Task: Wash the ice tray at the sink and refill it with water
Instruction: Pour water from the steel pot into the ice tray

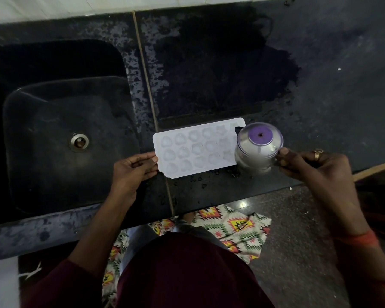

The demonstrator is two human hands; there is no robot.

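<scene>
**Thin tray, full cells: keep it level**

One white ice tray (198, 147) lies flat on the dark table (320, 96), just to the right of the sink (65, 130), near the table's front edge. It looks like a thin, light plastic sheet, probably a bit flexible, and wet, so likely slippery. Its cells look rounded and stand in three rows; about five or six show in each row, though the end farthest from the sink is hidden, so an exact count is not possible. The cells glisten, but whether they hold water cannot be told.

The left hand (132, 168) pinches the tray's short edge nearest the sink, thumb on top and fingers (150, 173) curled under or against the rim. The right hand (309, 163) is closed on the handle of one small jug (259, 145), which has a clear wall and a purple base and is tipped over the tray's far end, its spout toward the cells.

Once filled, the tray will be heavier and apt to sag or spill. My judgement: lift it by both short ends, level, not by one corner.

Counted: one tray, one jug, one sink, two hands.
</scene>
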